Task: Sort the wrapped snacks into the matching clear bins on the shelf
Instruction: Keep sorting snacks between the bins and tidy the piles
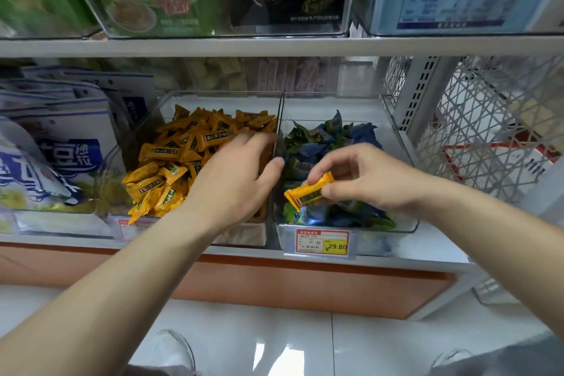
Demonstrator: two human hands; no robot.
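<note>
Head view gives the only look at this moment. The right hand (366, 180) pinches one orange wrapped snack (308, 192) between the thumb and the first fingers; the other fingers are curled loosely behind it. The snack hangs from the fingertips, tilted, just above the blue and green snacks (320, 143) that fill the right clear bin (345, 227), so it is over a bin of another colour. The matching pile of orange snacks (183, 156) lies in the left clear bin (219, 95), on the thumb side of this hand, beyond the wall between the two bins. The left hand (235, 180) is open and holds nothing; its fingers reach forward over the orange pile, with the thumb near the dividing wall. I judge the snack to be very light, with a thin, smooth wrapper that crinkles and may slip. A pinch on the firm middle seems safer than one on the flat sealed end, which bends easily. A red and yellow price tag (322, 242) sits below the fingers, on the front of the right bin.
</note>
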